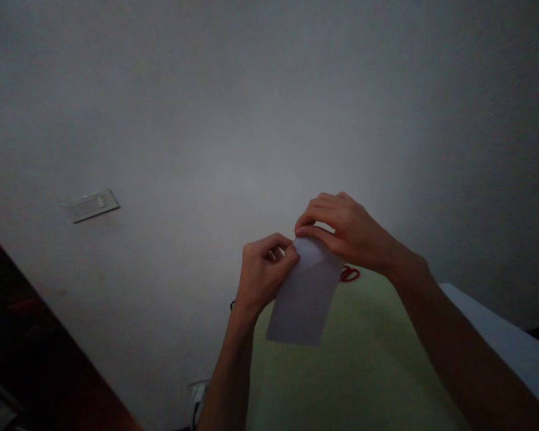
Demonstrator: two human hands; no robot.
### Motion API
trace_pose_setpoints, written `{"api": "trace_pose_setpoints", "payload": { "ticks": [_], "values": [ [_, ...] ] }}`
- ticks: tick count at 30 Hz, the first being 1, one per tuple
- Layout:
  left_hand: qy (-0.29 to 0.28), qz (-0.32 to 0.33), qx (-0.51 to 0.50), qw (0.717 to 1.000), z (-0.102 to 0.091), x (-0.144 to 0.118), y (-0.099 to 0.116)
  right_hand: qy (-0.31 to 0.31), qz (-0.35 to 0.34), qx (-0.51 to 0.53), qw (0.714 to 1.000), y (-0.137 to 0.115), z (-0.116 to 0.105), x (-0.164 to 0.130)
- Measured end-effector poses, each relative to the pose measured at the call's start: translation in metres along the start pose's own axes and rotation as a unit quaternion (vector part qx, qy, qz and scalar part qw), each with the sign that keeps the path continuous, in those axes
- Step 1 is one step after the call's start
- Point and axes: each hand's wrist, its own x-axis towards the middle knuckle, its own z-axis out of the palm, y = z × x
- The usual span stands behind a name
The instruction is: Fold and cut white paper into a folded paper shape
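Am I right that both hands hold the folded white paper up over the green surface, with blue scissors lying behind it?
Not quite: the scissors are red, not blue. The head view shows the left hand and right hand holding the white paper above the green surface.

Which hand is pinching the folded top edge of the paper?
The right hand, higher up, pinches the folded top of the paper; the left hand holds its left edge lower down.
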Motion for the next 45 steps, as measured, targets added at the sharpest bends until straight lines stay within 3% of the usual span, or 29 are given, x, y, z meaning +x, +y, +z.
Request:
{"api": "trace_pose_setpoints", "payload": {
  "ticks": [7, 13, 18, 21, 24, 26, 28, 31, 35, 38, 42, 45],
  "values": [
    [-0.050, 0.019, 0.042, 0.998, -0.008, -0.002, -0.007, 0.089, 0.074, 0.017, 0.993, 0.013, -0.009, -0.004],
    [-0.093, 0.039, 0.111, 0.989, -0.019, -0.002, -0.014, 0.187, 0.179, 0.018, 0.966, 0.037, -0.018, -0.014],
    [-0.121, 0.034, 0.151, 0.980, -0.037, 0.000, -0.024, 0.234, 0.244, 0.016, 0.941, 0.060, -0.023, -0.020],
    [-0.107, 0.023, 0.187, 0.976, -0.053, 0.004, -0.036, 0.271, 0.294, 0.006, 0.917, 0.069, -0.024, -0.022],
    [-0.025, 0.018, 0.176, 0.984, -0.063, 0.010, -0.046, 0.259, 0.320, 0.009, 0.911, 0.073, -0.025, -0.021],
    [0.049, 0.058, 0.162, 0.984, -0.062, 0.014, -0.046, 0.237, 0.300, 0.015, 0.924, 0.073, -0.024, -0.019],
    [0.079, 0.107, 0.149, 0.980, -0.053, 0.016, -0.043, 0.220, 0.269, 0.024, 0.937, 0.072, -0.023, -0.017],
    [0.038, 0.133, 0.140, 0.980, -0.034, 0.015, -0.037, 0.177, 0.236, 0.054, 0.954, 0.068, -0.019, -0.015],
    [-0.039, 0.096, 0.088, 0.991, -0.015, 0.014, -0.038, 0.142, 0.211, 0.094, 0.963, 0.066, -0.014, -0.015],
    [-0.056, 0.077, 0.099, 0.991, -0.013, 0.015, -0.041, 0.128, 0.166, 0.090, 0.974, 0.067, -0.013, -0.014],
    [-0.057, 0.062, 0.170, 0.982, -0.017, 0.017, -0.041, 0.098, 0.073, 0.004, 0.992, 0.062, -0.012, -0.011],
    [-0.075, 0.055, 0.209, 0.973, -0.018, 0.017, -0.035, 0.055, 0.044, -0.041, 0.997, 0.052, -0.008, -0.008]
  ]
}}
